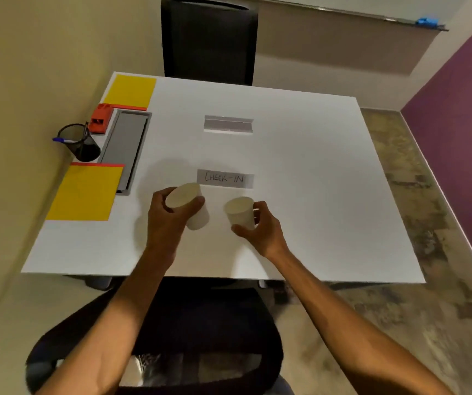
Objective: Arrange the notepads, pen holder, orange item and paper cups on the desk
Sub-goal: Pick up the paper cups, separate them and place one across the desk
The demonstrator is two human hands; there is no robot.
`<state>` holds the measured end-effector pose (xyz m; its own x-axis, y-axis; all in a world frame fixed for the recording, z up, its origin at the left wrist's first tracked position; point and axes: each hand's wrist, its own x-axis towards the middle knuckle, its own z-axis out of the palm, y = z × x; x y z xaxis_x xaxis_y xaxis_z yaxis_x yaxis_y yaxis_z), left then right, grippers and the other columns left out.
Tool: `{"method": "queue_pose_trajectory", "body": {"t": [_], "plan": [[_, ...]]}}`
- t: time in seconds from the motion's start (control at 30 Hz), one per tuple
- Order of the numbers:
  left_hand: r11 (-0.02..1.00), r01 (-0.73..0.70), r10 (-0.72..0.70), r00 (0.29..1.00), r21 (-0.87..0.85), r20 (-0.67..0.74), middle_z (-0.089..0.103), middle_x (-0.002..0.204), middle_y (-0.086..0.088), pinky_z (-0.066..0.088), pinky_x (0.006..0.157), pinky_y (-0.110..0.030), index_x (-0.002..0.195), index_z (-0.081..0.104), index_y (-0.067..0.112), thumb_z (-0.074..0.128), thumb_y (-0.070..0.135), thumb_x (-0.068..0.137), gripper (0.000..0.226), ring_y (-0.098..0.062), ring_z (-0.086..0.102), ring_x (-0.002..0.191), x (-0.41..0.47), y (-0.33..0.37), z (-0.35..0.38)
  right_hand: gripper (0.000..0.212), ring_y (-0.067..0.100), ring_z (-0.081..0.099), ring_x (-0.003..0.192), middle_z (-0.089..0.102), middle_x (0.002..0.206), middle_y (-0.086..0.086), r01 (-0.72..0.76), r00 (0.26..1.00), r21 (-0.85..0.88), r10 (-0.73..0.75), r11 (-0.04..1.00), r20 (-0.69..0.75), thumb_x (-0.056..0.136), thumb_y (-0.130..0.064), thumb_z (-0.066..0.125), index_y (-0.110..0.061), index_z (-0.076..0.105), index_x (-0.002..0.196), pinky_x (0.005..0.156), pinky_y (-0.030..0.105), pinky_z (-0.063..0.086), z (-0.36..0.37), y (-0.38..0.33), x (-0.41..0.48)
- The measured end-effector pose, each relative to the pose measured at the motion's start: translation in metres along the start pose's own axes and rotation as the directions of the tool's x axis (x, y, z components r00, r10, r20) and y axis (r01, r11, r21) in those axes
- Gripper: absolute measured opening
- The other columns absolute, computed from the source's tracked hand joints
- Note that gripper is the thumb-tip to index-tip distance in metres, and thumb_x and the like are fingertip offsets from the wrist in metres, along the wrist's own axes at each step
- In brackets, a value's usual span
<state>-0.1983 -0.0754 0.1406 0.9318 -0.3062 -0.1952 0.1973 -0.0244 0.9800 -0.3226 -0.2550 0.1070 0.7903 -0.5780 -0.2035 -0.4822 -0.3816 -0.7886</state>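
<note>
A black mesh pen holder [79, 143] is seen at the desk's [300, 195] left edge, with a blue-capped pen [63, 140] leaning out of it. Two pale paper cups are held over the near centre of the desk, below a label [225, 178] reading "CHECK-IN"; no contents can be made out in either. The left cup [190, 205] is clasped in the left hand [169, 218], tilted with its mouth towards the camera. The right cup [240, 212] is gripped upright by the right hand [260, 229]. Both forearms are extended forward. An orange item [101, 118] lies just beside the pen holder, between two yellow notepads [129, 91] [85, 192].
</note>
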Motion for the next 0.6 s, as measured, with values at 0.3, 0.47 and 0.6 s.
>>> {"method": "queue_pose_trajectory", "body": {"t": [0.3,0.47,0.6], "plan": [[0.991,0.082,-0.072,0.993,0.107,-0.089,0.07,0.105,0.012,0.053,0.073,-0.021,0.117,0.061,0.026,0.089,0.04,0.062,0.063,0.0,0.067,0.089,0.013,-0.023,0.087,0.067,0.019,0.059,0.105,0.061,0.121,0.004,0.065,0.998,0.046,-0.064,0.997,-0.026,0.073,-0.023,0.087,-0.008,0.046,0.125,0.085,0.034,0.054,-0.051,0.053,0.074],[0.972,0.146,-0.136,0.989,0.185,-0.064,0.069,0.105,0.017,0.052,0.076,-0.023,0.111,0.059,0.037,0.088,0.047,0.06,0.06,0.001,0.066,0.092,0.04,-0.037,0.117,0.066,0.02,0.06,0.102,0.063,0.116,0.005,0.006,0.993,0.065,0.002,0.998,-0.121,0.071,-0.02,0.088,-0.007,0.048,0.123,0.087,0.042,0.054,-0.058,0.081,0.119],[0.96,0.19,-0.182,0.982,0.204,-0.056,0.069,0.105,0.017,0.053,0.081,-0.025,0.114,0.059,0.038,0.088,0.052,0.057,0.066,-0.003,0.067,0.096,0.055,-0.051,0.133,0.065,0.025,0.06,0.101,0.062,0.114,0.007,-0.048,0.986,0.074,0.059,0.996,-0.158,0.069,-0.017,0.088,-0.008,0.049,0.121,0.088,0.045,0.054,-0.052,0.107,0.154]]}}
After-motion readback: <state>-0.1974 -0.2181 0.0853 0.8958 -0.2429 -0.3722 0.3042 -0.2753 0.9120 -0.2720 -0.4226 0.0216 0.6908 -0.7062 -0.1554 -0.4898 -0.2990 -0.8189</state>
